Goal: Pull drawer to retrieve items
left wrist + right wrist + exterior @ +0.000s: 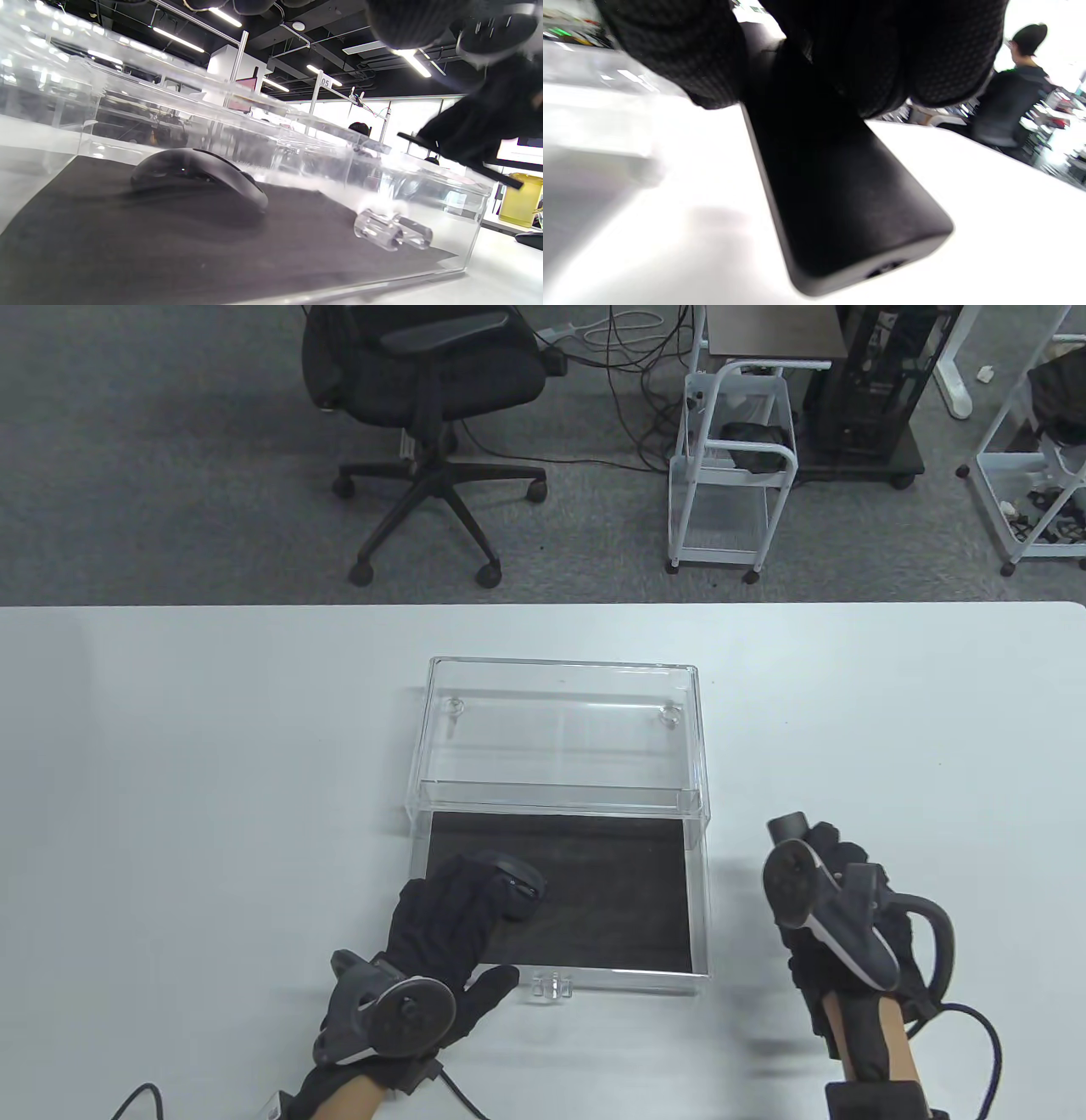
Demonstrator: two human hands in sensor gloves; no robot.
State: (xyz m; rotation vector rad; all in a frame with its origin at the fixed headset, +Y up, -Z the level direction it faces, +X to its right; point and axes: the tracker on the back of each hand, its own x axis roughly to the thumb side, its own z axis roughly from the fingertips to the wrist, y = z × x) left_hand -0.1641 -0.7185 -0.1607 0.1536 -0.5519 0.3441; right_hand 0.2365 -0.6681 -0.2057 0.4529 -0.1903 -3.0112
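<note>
The left hand (450,920) reaches over the front left corner of the pulled-out drawer (696,899), fingers curled down over a black computer mouse (519,891) at about 1 o'clock from the wrist, thumb stretched out toward 3 o'clock along the drawer's front wall. Whether the fingers actually grip the mouse or only rest on it cannot be told from above. In the left wrist view the mouse (199,176) sits on the drawer's black liner (127,254), with gloved fingers (407,21) hanging in from the top edge. The small clear handle knob (551,986) lies at 3 o'clock from the thumb tip, on the drawer front.

The right hand (848,916) is off the drawer, at 3 o'clock from it, above the white table (170,772). Its fingers are closed around a flat black rectangular device (835,203), seen plainly in the right wrist view, where the gloved fingers (678,55) wrap its upper end and its lower end hangs above the tabletop.

The clear acrylic case (560,729) stands at 12 o'clock from the drawer, which juts out of its near side toward 6 o'clock.
</note>
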